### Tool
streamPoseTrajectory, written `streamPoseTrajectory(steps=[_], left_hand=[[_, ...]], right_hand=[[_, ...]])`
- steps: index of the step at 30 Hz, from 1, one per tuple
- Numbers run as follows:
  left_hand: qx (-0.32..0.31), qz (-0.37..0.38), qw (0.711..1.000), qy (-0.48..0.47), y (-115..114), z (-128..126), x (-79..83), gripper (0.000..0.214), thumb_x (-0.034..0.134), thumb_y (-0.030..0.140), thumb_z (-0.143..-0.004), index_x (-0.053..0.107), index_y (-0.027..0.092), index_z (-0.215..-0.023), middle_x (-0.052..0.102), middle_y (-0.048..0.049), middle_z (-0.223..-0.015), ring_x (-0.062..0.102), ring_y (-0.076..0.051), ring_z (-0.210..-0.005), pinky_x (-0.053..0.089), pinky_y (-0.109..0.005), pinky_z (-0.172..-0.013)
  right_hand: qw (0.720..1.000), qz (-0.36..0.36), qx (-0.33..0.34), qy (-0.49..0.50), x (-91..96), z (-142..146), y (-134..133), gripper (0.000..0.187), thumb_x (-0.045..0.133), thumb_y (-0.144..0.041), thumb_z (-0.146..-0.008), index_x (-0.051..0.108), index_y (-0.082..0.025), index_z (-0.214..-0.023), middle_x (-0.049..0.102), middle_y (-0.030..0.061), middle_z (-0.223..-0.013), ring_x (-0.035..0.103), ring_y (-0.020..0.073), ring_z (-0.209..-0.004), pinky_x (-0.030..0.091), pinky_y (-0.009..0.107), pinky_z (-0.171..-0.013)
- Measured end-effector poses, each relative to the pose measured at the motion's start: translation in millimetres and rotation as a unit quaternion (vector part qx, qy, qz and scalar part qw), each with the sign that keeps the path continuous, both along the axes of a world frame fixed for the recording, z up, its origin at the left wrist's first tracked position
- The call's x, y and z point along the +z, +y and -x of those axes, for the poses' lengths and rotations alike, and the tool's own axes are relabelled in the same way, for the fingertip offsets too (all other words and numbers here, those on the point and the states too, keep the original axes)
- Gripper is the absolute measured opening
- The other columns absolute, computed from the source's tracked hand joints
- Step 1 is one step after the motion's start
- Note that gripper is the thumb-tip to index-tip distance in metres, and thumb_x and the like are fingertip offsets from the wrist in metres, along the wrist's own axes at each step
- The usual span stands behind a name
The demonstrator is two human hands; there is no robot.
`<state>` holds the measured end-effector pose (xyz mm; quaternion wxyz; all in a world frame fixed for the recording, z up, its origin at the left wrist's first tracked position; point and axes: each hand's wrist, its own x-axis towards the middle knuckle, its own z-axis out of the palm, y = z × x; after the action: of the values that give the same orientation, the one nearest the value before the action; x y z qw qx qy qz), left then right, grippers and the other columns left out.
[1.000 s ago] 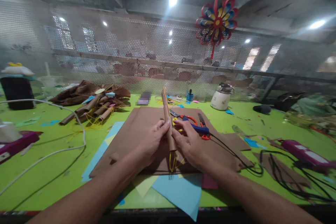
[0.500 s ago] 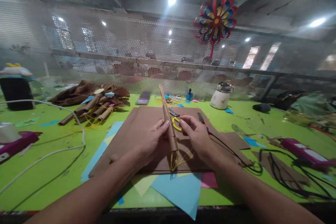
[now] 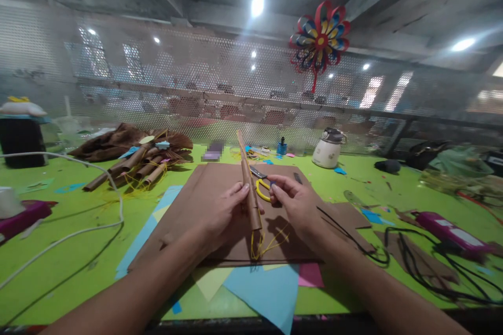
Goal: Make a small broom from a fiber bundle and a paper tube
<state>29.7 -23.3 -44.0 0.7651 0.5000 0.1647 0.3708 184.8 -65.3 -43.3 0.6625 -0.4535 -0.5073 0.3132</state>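
Note:
My left hand (image 3: 228,207) is closed around a slim rolled brown paper tube (image 3: 250,193), tilted away from me. Yellow string runs along the tube and hangs in loops (image 3: 257,251) from its near end. My right hand (image 3: 296,204) is just right of the tube, thumb and forefinger pinched together; what they hold, if anything, is too small to make out. Close to those fingertips, scissors (image 3: 262,191) with a yellow handle lie on a brown paper stack (image 3: 208,183). A dark tool (image 3: 297,178) is partly hidden behind my right hand.
Several similar brown tubes (image 3: 135,162) with yellow string lie left. Blue paper (image 3: 271,290) sticks out below the brown stack. A white kettle-like jug (image 3: 327,152) and small blue bottle (image 3: 282,147) stand behind. Black cable (image 3: 408,251) and purple power strip (image 3: 451,230) lie right; white cable (image 3: 118,193) crosses left.
The camera view has tilted slightly upward. My right fingers have drawn a little to the right of the scissors' handle, and my hand now covers more of the dark tool. The left hand keeps its hold.

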Motion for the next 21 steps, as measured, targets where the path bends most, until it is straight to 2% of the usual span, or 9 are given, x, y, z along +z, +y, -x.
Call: streamPoseTrajectory(steps=[4, 7, 12, 17, 21], left_hand=[[0.0, 0.003, 1.0, 0.012, 1, 2, 0.9, 0.017, 0.048, 0.032, -0.09, 0.054, 0.016, -0.094, 0.063, -0.0062, -0.075, 0.058, -0.016, -0.066, 0.046, -0.026, -0.062], [0.003, 0.014, 1.0, 0.023, 2, 2, 1.5, 0.016, 0.047, 0.031, -0.09, 0.053, 0.016, -0.092, 0.062, -0.006, -0.072, 0.059, -0.017, -0.066, 0.046, -0.026, -0.061], [0.024, 0.03, 0.999, 0.029, 1, 0, 3.9, 0.01, 0.047, 0.026, -0.09, 0.052, 0.017, -0.09, 0.06, -0.0041, -0.07, 0.059, -0.015, -0.063, 0.046, -0.024, -0.058], [0.027, 0.042, 0.998, 0.038, 1, 1, 1.7, 0.009, 0.046, 0.024, -0.09, 0.051, 0.017, -0.089, 0.059, -0.0033, -0.07, 0.059, -0.015, -0.062, 0.048, -0.025, -0.057], [0.032, 0.051, 0.998, 0.036, 3, 1, -0.5, 0.008, 0.048, 0.022, -0.089, 0.052, 0.017, -0.085, 0.058, -0.0022, -0.068, 0.06, -0.015, -0.062, 0.048, -0.024, -0.056]], right_hand=[[1.0, 0.014, 0.011, 0.005, -1.2, -4, 4, 0.031, 0.069, -0.042, -0.07, 0.066, -0.013, -0.083, 0.058, -0.0014, -0.062, 0.051, 0.011, -0.056, 0.04, 0.027, -0.057], [0.998, 0.012, 0.047, 0.042, -1.2, -4, 6, 0.03, 0.068, -0.044, -0.073, 0.06, -0.015, -0.071, 0.051, -0.0044, -0.056, 0.044, 0.0076, -0.048, 0.036, 0.023, -0.05], [0.98, 0.0, 0.128, 0.15, 1.9, -1, 5, 0.034, 0.064, -0.045, -0.078, 0.047, -0.019, -0.065, 0.038, -0.0092, -0.049, 0.031, 0.0051, -0.041, 0.029, 0.02, -0.043], [0.97, 0.036, 0.162, 0.178, 8.2, -2, 1, 0.035, 0.062, -0.044, -0.08, 0.042, -0.02, -0.065, 0.024, -0.0129, -0.043, 0.017, 0.0041, -0.036, 0.019, 0.017, -0.036], [0.969, 0.048, 0.157, 0.182, 10.2, -3, 1, 0.041, 0.064, -0.047, -0.078, 0.04, -0.02, -0.059, 0.024, -0.013, -0.039, 0.017, 0.0031, -0.034, 0.016, 0.016, -0.033]])
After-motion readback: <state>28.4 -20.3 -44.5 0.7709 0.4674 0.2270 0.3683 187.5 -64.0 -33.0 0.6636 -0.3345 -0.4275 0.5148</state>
